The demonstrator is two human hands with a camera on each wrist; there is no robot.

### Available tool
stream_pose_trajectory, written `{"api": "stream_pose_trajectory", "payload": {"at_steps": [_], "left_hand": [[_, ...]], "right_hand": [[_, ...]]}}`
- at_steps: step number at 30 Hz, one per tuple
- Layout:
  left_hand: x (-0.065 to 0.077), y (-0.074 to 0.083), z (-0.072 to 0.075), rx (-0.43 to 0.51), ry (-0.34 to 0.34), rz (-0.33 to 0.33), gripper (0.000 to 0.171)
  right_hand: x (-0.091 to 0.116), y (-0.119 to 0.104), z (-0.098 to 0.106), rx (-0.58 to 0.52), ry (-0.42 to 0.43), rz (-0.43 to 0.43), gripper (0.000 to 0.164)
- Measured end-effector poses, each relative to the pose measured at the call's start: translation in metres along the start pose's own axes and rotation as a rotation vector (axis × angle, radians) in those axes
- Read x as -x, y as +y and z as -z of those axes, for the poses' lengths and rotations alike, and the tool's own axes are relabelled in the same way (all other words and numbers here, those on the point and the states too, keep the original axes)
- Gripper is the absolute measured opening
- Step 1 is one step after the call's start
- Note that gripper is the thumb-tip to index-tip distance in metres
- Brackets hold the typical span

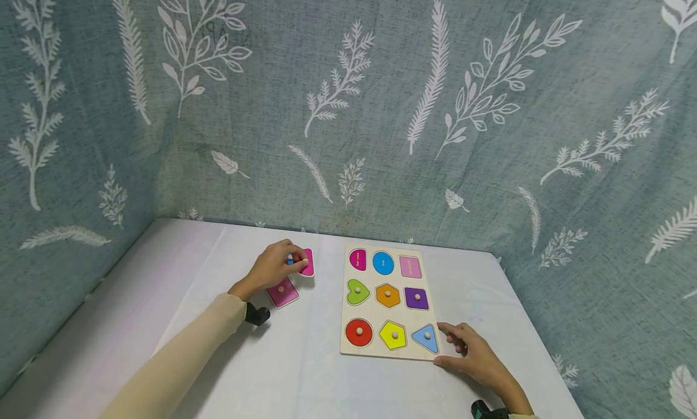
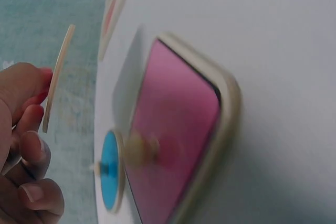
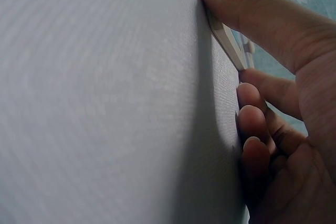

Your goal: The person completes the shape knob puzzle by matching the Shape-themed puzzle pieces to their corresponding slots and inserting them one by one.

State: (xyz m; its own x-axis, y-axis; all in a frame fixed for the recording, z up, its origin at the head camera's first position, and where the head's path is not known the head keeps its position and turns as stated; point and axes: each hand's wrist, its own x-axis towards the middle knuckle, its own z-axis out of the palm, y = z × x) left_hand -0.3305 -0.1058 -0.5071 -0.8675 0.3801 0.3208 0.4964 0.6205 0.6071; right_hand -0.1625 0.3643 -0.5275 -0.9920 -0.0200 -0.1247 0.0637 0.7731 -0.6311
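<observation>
Leaf-patterned cloth point(image 1: 283, 62) enclosed the scene behind a pale, cloth-covered surface point(image 1: 310, 370), on which a wooden shape board point(image 1: 373, 312) lay flat. The left hand point(image 1: 272, 266) grasped one magenta piece point(image 1: 309, 268) between its fingers, held above the surface to the left of the board. The right hand point(image 1: 471, 354) was loosely relaxed, its thumb and index finger touching the board's near right corner as if to steady it. The step in hand appeared to be the carrying of this piece to the board; the next move would have called for aligning its outline with the matching recess. Counts: nine places, six filled by one knobbed piece each (green heart point(image 1: 357, 296), orange hexagon point(image 1: 383, 299), purple square point(image 1: 412, 303), red circle point(image 1: 355, 340), yellow pentagon point(image 1: 389, 340), light-blue triangle point(image 1: 427, 344)); three unfilled, namely one magenta recess point(image 1: 357, 260), one blue recess point(image 1: 383, 263) and one pink recess point(image 1: 411, 266); three loose pieces, comprising the one held, one blue disc point(image 2: 109, 190), mostly hidden by the left hand in the head view, and one pink piece point(image 1: 283, 297) resting near it.
</observation>
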Motion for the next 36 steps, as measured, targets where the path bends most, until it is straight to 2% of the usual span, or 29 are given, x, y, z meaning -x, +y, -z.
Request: {"api": "stream_pose_trajectory", "payload": {"at_steps": [11, 18, 21, 27, 36], "left_hand": [[-0.024, 0.022, -0.021, 0.028, -0.003, -0.068, 0.009], [-0.037, 0.035, -0.036, 0.069, -0.041, -0.088, 0.007], [-0.042, 0.04, -0.042, 0.051, -0.049, -0.082, 0.007], [-0.05, 0.047, -0.052, 0.022, -0.053, -0.123, 0.008], [-0.059, 0.05, -0.068, -0.026, -0.08, -0.076, 0.01]], "right_hand": [[-0.001, 0.005, 0.004, 0.011, 0.006, 0.008, 0.081], [0.0, 0.004, 0.005, 0.009, 0.006, 0.0, 0.081], [0.0, 0.003, 0.005, 0.012, 0.012, 0.0, 0.082], [-0.002, 0.005, 0.001, -0.004, 0.011, -0.006, 0.081], [-0.002, 0.005, -0.002, 0.002, 0.008, -0.004, 0.081]]}}
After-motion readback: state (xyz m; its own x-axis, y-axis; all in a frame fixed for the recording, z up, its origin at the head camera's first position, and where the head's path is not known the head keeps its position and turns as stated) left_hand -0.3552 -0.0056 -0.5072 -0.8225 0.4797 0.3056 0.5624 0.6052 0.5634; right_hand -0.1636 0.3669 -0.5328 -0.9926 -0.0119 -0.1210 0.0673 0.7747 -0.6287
